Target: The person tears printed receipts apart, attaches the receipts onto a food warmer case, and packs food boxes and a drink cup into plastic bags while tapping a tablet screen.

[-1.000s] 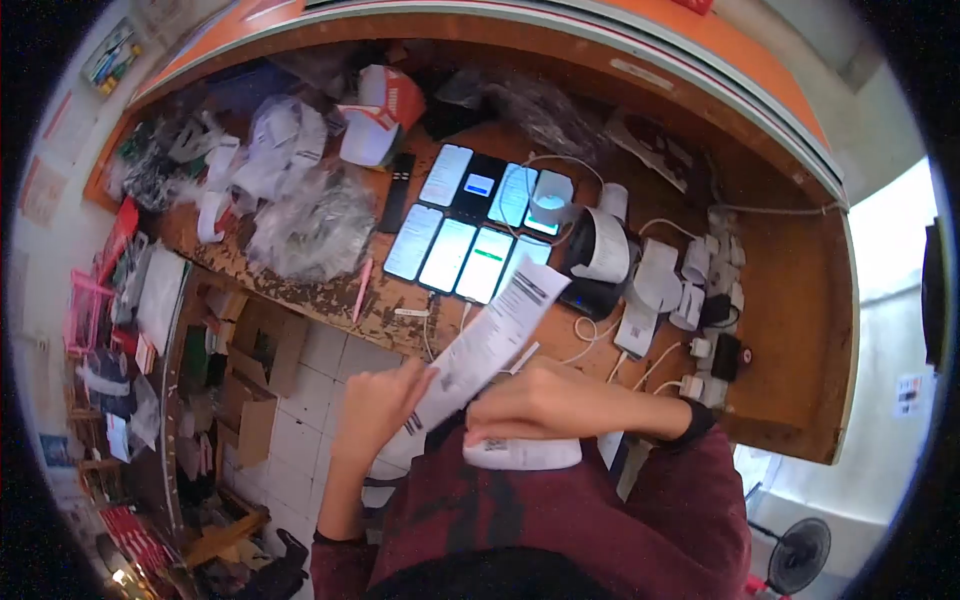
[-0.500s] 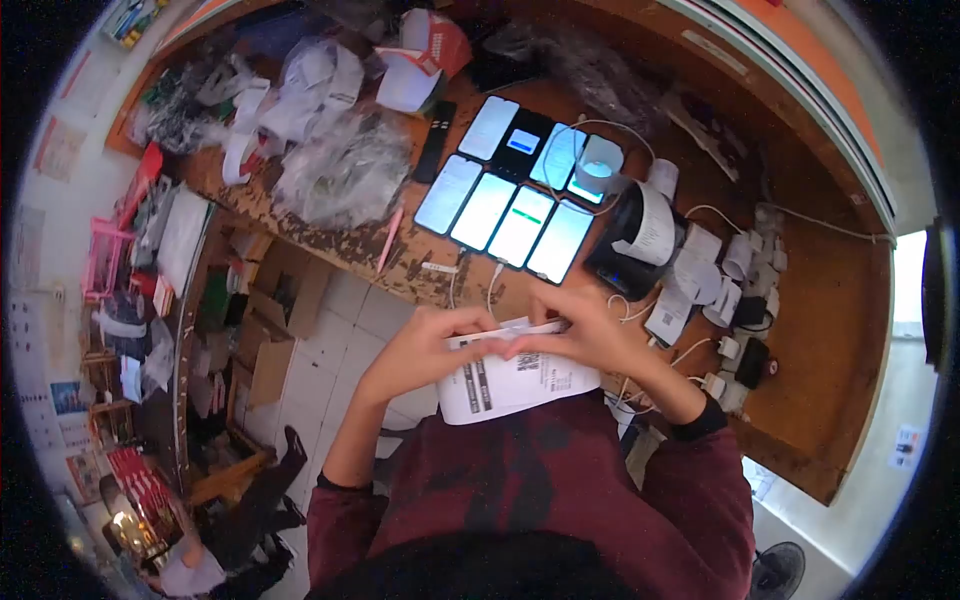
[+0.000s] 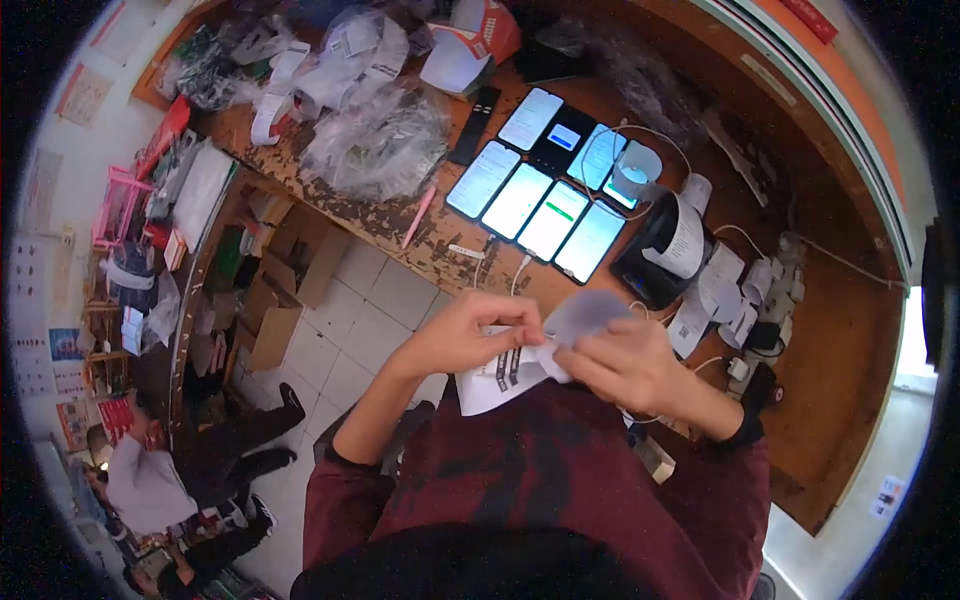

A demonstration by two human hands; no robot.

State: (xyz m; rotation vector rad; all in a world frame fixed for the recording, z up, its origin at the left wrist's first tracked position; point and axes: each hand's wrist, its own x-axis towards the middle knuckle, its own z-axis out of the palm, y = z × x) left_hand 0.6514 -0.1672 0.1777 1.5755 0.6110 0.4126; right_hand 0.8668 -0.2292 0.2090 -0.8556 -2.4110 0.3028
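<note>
My left hand (image 3: 478, 335) pinches a white printed paper label (image 3: 482, 394) by its upper edge, close to my lap. My right hand (image 3: 630, 365) has its fingers closed on the same paper's right part. There the sheet is bent and twisted, and a greyish blurred flap (image 3: 592, 312) stands up behind my right fingers. Dark print bands show on the lower left part of the label. Beyond my hands, several lit phones (image 3: 553, 222) lie in two rows on the worn wooden desk (image 3: 400, 232).
A black label printer (image 3: 640, 262) with paper coming out stands right of the phones. Chargers and cables (image 3: 765, 330) crowd the right side. Crumpled plastic bags (image 3: 380, 145), a remote control (image 3: 474, 125) and a pink pen (image 3: 420, 217) lie at left. Another person (image 3: 150, 485) is at lower left.
My right hand has moved right and turned, bending the label and raising the blurred flap. Before, both hands held the paper flatter with fingertips together. The whole view has shifted.
</note>
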